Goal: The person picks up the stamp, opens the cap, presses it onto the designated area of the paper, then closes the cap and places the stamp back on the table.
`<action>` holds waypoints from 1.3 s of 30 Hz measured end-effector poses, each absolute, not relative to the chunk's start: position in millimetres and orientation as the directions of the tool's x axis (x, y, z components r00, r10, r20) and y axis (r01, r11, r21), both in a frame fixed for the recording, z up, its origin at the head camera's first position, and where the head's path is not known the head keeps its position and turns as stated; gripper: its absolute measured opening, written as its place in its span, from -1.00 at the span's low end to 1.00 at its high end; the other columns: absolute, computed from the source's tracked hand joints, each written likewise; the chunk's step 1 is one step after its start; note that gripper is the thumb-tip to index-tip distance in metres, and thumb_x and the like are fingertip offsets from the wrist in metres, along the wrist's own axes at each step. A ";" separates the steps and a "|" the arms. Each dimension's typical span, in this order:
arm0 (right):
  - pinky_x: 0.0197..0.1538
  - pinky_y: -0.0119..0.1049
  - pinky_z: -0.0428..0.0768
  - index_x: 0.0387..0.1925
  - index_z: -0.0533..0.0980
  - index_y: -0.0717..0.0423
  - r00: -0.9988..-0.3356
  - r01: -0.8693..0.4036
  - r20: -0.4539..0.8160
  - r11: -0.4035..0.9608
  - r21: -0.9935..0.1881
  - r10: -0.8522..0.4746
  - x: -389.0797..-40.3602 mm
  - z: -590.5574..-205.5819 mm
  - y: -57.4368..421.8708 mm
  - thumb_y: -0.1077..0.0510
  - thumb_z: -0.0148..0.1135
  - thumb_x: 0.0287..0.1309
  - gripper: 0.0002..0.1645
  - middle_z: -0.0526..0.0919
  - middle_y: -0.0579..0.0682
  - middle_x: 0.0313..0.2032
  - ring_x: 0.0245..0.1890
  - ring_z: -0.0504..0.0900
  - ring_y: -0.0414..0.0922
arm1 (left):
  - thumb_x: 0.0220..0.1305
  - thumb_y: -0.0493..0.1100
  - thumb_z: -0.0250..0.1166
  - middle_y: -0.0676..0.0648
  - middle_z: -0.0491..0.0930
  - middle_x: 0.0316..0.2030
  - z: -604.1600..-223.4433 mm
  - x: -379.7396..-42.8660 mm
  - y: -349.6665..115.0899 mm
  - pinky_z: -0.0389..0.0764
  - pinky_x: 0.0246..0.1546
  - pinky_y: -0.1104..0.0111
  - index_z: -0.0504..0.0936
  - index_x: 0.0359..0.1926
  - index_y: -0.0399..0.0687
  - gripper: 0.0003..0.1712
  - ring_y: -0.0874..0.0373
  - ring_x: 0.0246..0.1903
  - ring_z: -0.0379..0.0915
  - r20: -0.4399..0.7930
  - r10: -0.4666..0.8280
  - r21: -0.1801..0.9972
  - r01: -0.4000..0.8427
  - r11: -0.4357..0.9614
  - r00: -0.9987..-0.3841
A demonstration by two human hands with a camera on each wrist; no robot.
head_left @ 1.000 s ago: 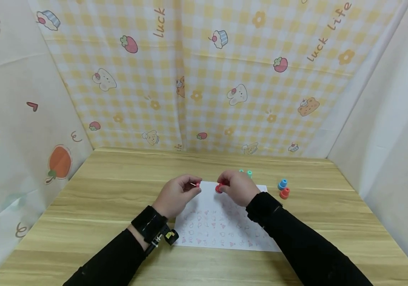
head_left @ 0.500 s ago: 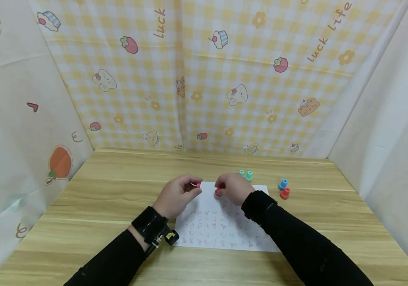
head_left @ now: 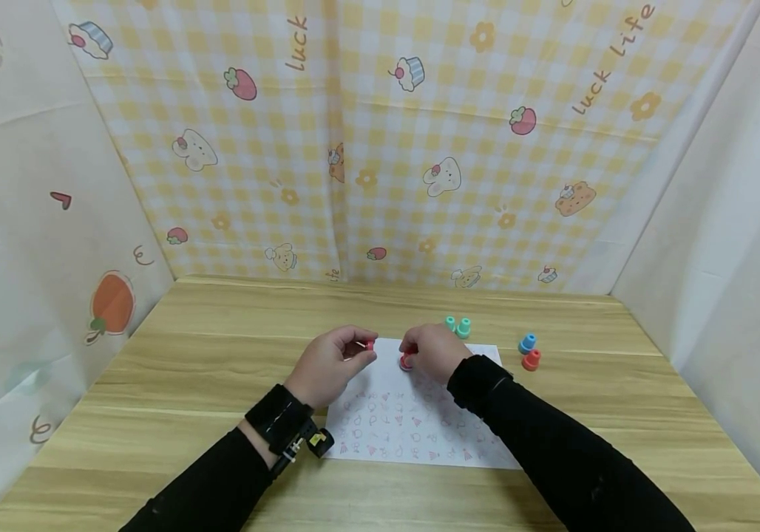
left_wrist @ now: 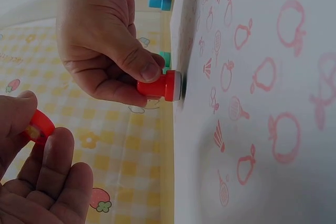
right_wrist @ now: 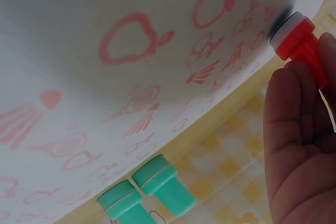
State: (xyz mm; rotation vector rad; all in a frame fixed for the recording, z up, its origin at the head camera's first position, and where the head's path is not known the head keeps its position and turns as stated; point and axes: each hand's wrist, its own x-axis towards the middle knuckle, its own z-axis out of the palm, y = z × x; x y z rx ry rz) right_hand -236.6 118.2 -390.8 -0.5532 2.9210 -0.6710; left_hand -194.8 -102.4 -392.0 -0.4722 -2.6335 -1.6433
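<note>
My right hand (head_left: 438,352) pinches a red toy stamp (left_wrist: 169,86) between thumb and fingers. The stamp's pale printing end is right at the surface of the white paper (head_left: 385,369), casting a dark shadow there in the right wrist view. Rows of red prints (left_wrist: 264,74), such as apple outlines and shuttlecock shapes, cover the near part of the sheet. Left of the stamp, over the paper's far left corner, my left hand (head_left: 327,367) holds a small red cap (left_wrist: 42,126) between thumb and fingertips, with its hollow side partly showing in the left wrist view.
Two green capped stamps (head_left: 463,328) stand just behind the paper. A blue stamp (head_left: 527,343) and another red stamp (head_left: 531,360) stand to its right. The wooden table (head_left: 220,325) ends at a yellow checked curtain (head_left: 393,222), with white cloth at both sides.
The right hand has shifted slightly left and toward the near side with the red stamp, uncovering more of the green stamps. The left hand has stayed nearly still with the cap.
</note>
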 end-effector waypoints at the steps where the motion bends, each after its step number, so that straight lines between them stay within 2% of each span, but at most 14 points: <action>1: -0.14 -0.27 0.63 -0.30 0.74 0.04 -0.930 -0.327 -0.011 0.840 -0.434 -0.368 -236.7 -391.2 118.3 0.26 0.49 0.22 -0.93 0.72 -0.13 -0.40 -0.37 0.59 -0.21 | 0.39 -0.23 0.43 -0.05 0.78 -0.05 -392.1 -194.9 -102.2 0.68 -0.03 0.33 0.73 0.08 0.02 -0.73 0.20 -0.13 0.66 0.160 0.253 0.878 0.255 0.406 -0.954; 12: -0.15 -0.28 0.60 -0.32 0.74 0.01 -0.929 -0.327 -0.024 0.848 -0.417 -0.370 -235.1 -392.0 119.5 0.22 0.52 0.20 -0.93 0.70 -0.17 -0.43 -0.37 0.56 -0.22 | 0.39 -0.22 0.43 0.02 0.78 -0.07 -392.9 -195.1 -99.5 0.67 -0.05 0.35 0.73 0.08 0.03 -0.73 0.21 -0.15 0.65 0.169 0.263 0.874 0.267 0.405 -0.950; 19: -0.16 -0.29 0.60 -0.35 0.73 0.02 -0.927 -0.320 -0.045 0.849 -0.421 -0.372 -234.8 -392.6 118.7 0.23 0.52 0.19 -0.93 0.69 -0.18 -0.45 -0.38 0.55 -0.21 | 0.40 -0.23 0.42 -0.08 0.78 -0.04 -392.0 -194.2 -98.3 0.67 -0.04 0.36 0.73 0.08 0.01 -0.74 0.21 -0.14 0.65 0.171 0.268 0.873 0.272 0.404 -0.948; 25: -0.17 -0.29 0.62 -0.29 0.73 0.03 -0.925 -0.329 -0.052 0.863 -0.383 -0.376 -234.7 -398.0 116.1 0.22 0.48 0.26 -0.97 0.70 -0.16 -0.43 -0.39 0.55 -0.20 | 0.39 -0.23 0.43 0.00 0.77 -0.10 -391.6 -192.8 -97.3 0.67 -0.05 0.35 0.73 0.08 0.03 -0.73 0.21 -0.16 0.65 0.158 0.255 0.873 0.255 0.416 -0.954; 32: -0.17 -0.26 0.64 -0.24 0.74 0.02 -0.929 -0.324 -0.052 0.871 -0.369 -0.367 -232.9 -397.7 112.2 0.23 0.45 0.29 -0.95 0.72 -0.14 -0.41 -0.39 0.56 -0.19 | 0.38 -0.23 0.44 -0.05 0.77 -0.06 -391.4 -192.6 -97.7 0.66 -0.08 0.38 0.73 0.06 0.01 -0.74 0.21 -0.17 0.64 0.159 0.251 0.870 0.255 0.422 -0.955; 39: -0.11 -0.22 0.68 -0.24 0.74 0.04 -0.927 -0.332 -0.052 0.877 -0.348 -0.372 -231.7 -395.3 109.3 0.25 0.42 0.31 -0.95 0.76 -0.09 -0.35 -0.36 0.60 -0.16 | 0.39 -0.22 0.44 -0.01 0.77 -0.07 -392.8 -193.0 -98.1 0.65 -0.10 0.42 0.73 0.05 0.01 -0.75 0.20 -0.18 0.63 0.161 0.260 0.870 0.261 0.418 -0.952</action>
